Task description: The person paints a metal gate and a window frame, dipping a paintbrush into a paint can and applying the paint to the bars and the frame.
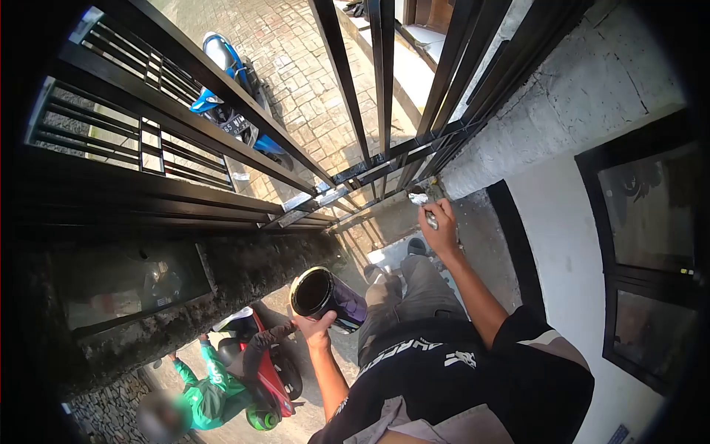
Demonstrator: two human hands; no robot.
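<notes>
My left hand [316, 328] is wrapped around the side of a paint can [346, 305], held tilted in front of my waist. Dark paint shows inside its round opening. In my right hand [442, 226] is a paintbrush [430, 217], its silvery ferrule pointing away from me toward the foot of the metal fence. The dark bristles are close to the lower rail of the black metal bars [381, 159] and beside the grey wall [569, 103].
A person in a green jacket [214, 392] is by a red motorcycle [270, 370] at lower left. A blue motorcycle [240, 122] stands on the paving [303, 74] beyond the bars. Dark-framed windows [647, 207] are at right.
</notes>
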